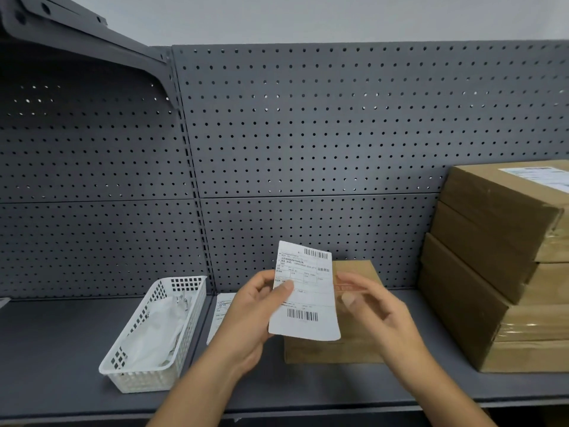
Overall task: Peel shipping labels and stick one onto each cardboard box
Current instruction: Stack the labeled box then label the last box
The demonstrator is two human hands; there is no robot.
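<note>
Left hand [255, 306] w/ label [308, 303], right hand [378, 306] blurred, box [314, 351] half-hidden.

The shipping label [304, 291] carries two barcodes and small print too blurred to read.

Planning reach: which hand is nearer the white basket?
Left. The left hand, holding the label, is right of the basket; the right hand is farther right, before the small box.

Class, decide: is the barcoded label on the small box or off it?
Off. The left hand pinches the label upright in front of the small box, thumb on its face. Whether its backing is peeled cannot be told.
</note>
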